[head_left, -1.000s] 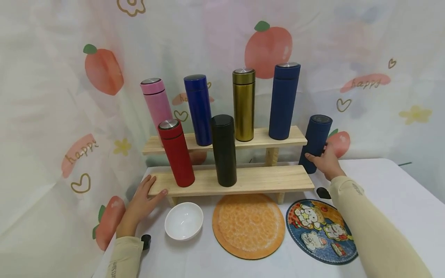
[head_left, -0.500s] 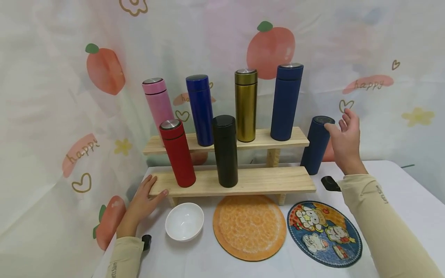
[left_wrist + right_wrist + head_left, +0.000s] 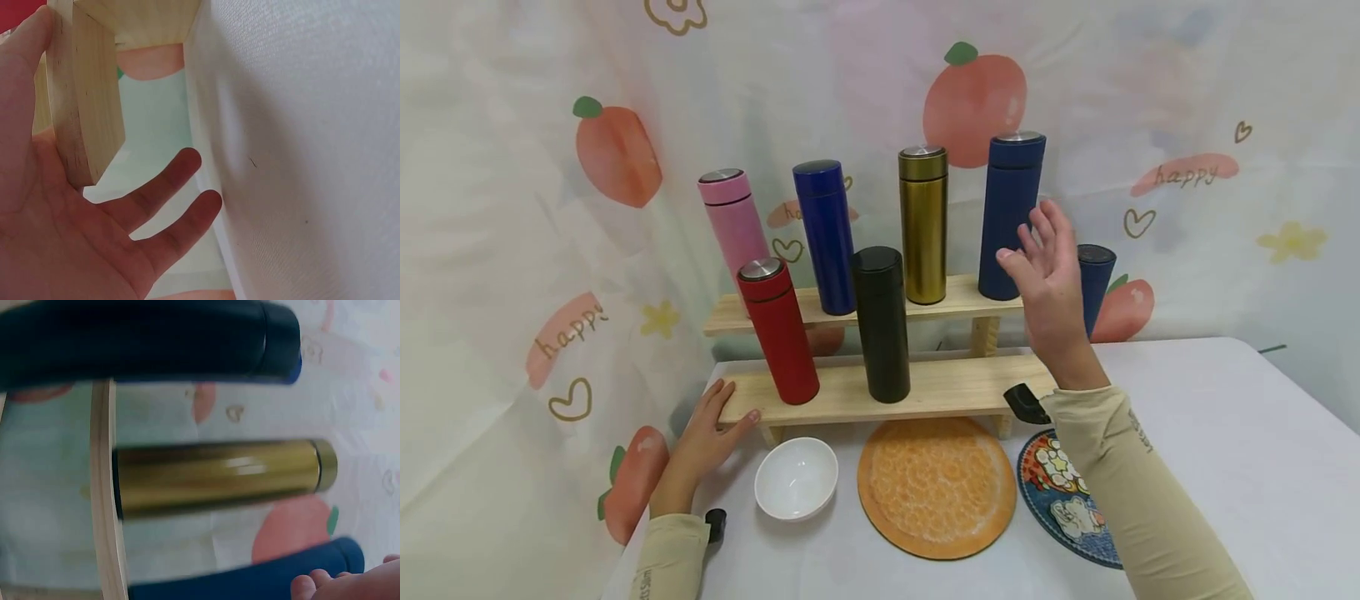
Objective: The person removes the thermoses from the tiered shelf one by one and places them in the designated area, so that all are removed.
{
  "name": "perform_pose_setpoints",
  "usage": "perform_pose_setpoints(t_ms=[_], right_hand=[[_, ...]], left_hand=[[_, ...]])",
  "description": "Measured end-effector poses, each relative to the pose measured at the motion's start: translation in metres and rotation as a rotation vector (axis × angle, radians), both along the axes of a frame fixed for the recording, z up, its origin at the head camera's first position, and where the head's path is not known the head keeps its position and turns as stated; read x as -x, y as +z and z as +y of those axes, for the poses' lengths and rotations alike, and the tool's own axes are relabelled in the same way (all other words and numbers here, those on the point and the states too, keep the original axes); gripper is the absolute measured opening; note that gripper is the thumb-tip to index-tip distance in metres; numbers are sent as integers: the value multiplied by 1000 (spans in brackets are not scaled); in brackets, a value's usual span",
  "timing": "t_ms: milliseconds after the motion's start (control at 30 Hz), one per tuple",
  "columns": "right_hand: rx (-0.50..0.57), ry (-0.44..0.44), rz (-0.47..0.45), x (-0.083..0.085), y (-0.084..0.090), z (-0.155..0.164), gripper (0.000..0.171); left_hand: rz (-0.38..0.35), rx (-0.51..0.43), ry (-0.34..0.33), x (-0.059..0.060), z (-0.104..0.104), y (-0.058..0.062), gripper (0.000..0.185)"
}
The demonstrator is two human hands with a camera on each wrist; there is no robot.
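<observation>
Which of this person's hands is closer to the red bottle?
The left hand: it rests on the lower shelf's end, left of the red bottle. The right hand is raised, well rightward, past the black bottle.

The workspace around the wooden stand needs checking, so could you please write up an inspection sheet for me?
Surface: white table, bearing a two-tier wooden stand.
Job's things: pink bottle, blue bottle, gold bottle and navy bottle on the upper shelf; red bottle and black bottle on the lower shelf; second navy bottle, partly hidden.
Clutter: white bowl, orange mat, patterned mat.
Hands: left hand touches the lower shelf's left end; right hand in the air, holding nothing.
Cables: nothing seen.
Surroundings: peach-printed curtain.
</observation>
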State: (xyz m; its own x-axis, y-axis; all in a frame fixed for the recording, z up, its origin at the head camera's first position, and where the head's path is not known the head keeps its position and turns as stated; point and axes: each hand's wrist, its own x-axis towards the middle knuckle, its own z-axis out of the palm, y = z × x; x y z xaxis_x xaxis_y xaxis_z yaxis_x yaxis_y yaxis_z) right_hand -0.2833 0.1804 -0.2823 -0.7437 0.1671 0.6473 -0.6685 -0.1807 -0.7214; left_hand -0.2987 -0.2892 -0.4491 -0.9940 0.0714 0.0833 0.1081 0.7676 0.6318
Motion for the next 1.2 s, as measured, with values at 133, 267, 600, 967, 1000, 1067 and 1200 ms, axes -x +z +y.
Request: perform_pose_setpoints(t_ms=[133, 267, 600, 967, 1000, 1067, 1200], right_hand=[[-69, 41, -41, -3, -5, -24, 82], [-129, 78, -97, -2, -15, -44, 82], [-222, 197, -188, 6, -42, -78, 86], [-218, 299, -277, 13, -63, -96, 89], [-219, 304, -284, 14, -65, -97, 88], [-228, 310, -298, 16, -70, -97, 88], [-251, 293, -345, 18, -78, -94, 87]], left_hand=[[-6, -3, 5, -1, -1, -2, 93], [15, -1, 3, 0, -2, -2, 92], [26, -17, 1, -1, 1, 0, 89], [-7, -7, 27, -1, -3, -2, 92], [-5, -6, 27, -1, -4, -3, 92], [-3, -7, 31, -1, -3, -3, 92], [9, -2, 20, 1, 0, -1, 92]])
